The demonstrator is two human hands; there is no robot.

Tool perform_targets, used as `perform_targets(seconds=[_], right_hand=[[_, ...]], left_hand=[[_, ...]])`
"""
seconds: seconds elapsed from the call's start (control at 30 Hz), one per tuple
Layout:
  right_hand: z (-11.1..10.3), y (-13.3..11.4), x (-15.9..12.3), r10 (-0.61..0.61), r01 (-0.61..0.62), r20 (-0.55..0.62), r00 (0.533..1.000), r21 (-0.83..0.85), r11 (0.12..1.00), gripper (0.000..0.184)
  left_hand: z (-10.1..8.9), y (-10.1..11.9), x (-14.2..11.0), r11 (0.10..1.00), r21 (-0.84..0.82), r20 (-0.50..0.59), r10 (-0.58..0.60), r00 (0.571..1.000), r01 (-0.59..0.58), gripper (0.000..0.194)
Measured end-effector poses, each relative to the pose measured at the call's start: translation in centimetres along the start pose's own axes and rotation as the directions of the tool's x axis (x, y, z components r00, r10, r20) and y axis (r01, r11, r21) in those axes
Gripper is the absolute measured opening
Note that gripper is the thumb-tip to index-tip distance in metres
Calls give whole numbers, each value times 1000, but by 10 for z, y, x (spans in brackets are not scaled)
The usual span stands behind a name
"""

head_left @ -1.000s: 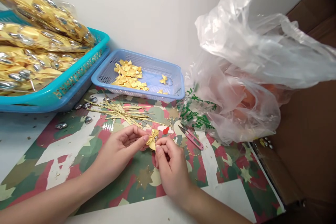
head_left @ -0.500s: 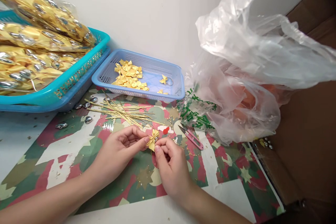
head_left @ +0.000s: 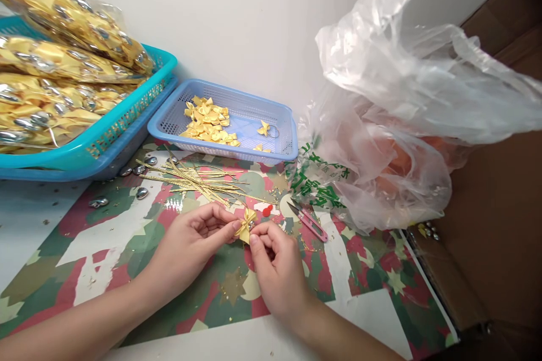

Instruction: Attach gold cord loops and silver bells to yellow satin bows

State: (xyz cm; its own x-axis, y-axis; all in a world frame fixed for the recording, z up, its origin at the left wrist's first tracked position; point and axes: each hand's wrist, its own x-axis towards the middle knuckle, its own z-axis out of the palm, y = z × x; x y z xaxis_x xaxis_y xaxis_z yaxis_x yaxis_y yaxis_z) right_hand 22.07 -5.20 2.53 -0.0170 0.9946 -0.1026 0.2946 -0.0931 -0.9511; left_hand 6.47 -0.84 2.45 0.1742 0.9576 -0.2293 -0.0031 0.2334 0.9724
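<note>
A small yellow ribbon bow (head_left: 246,225) is held between my two hands, above the patterned table covering. My left hand (head_left: 203,231) pinches its left side between thumb and fingers. On the other side, my right hand (head_left: 275,259) has thumb and forefinger closed at the bow's right edge, where a small silvery bit shows. Fingertips partly hide the bow. Just beyond my hands lie gold cords (head_left: 199,177) in a loose heap. Pink-handled thread snips (head_left: 311,223) rest to the right, near a small red piece (head_left: 267,211).
A blue basket (head_left: 254,97) at the back holds yellow bows. Left of it, a turquoise basket (head_left: 167,62) bears bagged yellow bows with silver pieces. Several silver beads (head_left: 142,193) lie by the cords. Clear plastic bags (head_left: 381,124) bulge at the right, beside brown cardboard (head_left: 499,225).
</note>
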Motion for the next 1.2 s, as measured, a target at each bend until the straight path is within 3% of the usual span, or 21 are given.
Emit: perform_targets(seconds=[0.7,1.2], right_hand=[[1,0,1,23,-23,-1,1000,73,997,19],[2,4,1,49,-50,10,999,144,988,19]], left_hand=[[3,7,-2,997,58,55,40,998,-43,19],[1,1,-5,982,150,112,94,989,-111,18]])
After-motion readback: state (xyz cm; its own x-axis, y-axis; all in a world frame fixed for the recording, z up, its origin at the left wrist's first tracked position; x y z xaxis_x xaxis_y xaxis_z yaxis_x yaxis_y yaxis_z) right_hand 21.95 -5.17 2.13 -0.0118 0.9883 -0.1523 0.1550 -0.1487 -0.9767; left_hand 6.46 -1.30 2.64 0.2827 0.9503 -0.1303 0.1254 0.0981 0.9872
